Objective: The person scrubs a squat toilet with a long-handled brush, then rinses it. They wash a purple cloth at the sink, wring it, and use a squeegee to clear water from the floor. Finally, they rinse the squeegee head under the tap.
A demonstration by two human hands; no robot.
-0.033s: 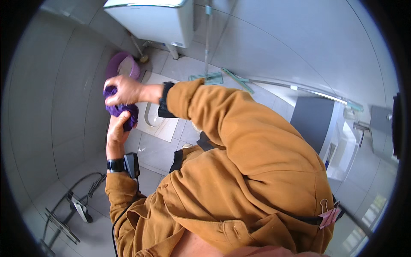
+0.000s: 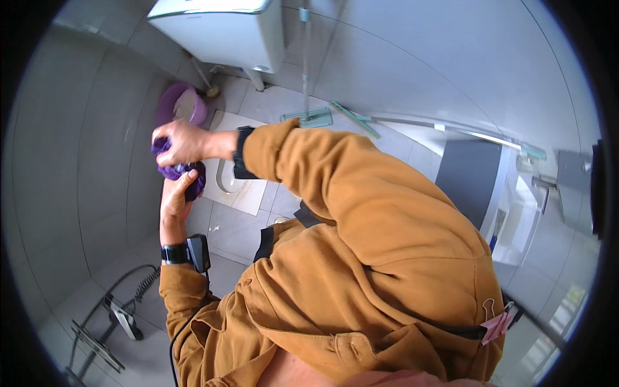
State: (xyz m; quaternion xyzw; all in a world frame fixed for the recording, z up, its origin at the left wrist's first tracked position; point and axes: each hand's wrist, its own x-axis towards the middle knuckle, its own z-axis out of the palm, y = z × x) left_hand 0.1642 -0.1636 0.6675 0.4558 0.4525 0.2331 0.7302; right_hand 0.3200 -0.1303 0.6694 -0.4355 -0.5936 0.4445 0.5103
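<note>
A crumpled purple cloth [image 2: 195, 188] is bunched between my two hands at the left, above the floor. My right hand [image 2: 182, 143] is closed around its upper end, farther from me. Below it, my left hand [image 2: 173, 200] grips the lower end, with the thumb lying across the fabric. The cloth looks twisted between the hands, and part of it is hidden by my fingers. Just beyond my right hand is a purple basin [image 2: 169, 108] with something whitish in it. To the right of the hands, a squat toilet [image 2: 227, 180] is set in the floor, partly covered by my right forearm.
A white cistern [image 2: 222, 35] hangs on the far wall, with a long-handled brush [image 2: 211, 89] beneath. A green flat mop [image 2: 309, 117] and a squeegee [image 2: 354, 119] lie nearby. At lower left stands a dark metal frame [image 2: 97, 342]. A dark mat [image 2: 467, 180] is at the right.
The view has shifted slightly. Both hands keep their hold on the purple cloth, with the right hand a little lower and farther left in the picture.
</note>
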